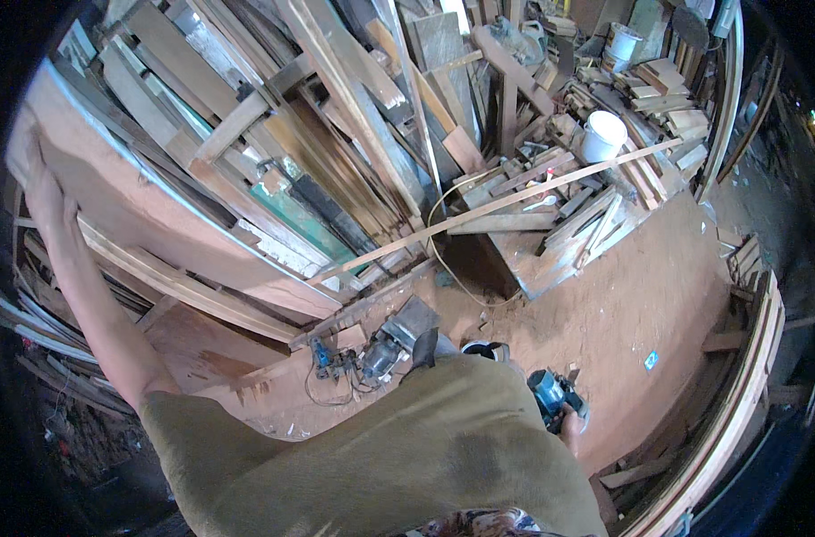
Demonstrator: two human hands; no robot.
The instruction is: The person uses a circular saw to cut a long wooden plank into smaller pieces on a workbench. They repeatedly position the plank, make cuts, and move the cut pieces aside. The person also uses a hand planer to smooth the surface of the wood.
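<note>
My left arm reaches out to the far left. There my left hand (44,186) rests on a large pale wooden board (170,233), its fingers stretched along the surface near the board's end; the fingertips are dim at the rim. Low at my right side, my right hand (569,424) is wrapped round a teal and black power tool (550,394), whose exact kind I cannot make out. On the floor in front of me lie a grey metal power tool (383,358) with a cord and a smaller blue one (322,357) beside it.
Many planks (336,179) lean ahead. A long thin strip (506,213) crosses over a low bench (550,268) piled with offcuts. A white bucket (604,136) stands among them. Stacked long boards (729,430) edge the right. A blue scrap (651,360) lies on the dusty floor.
</note>
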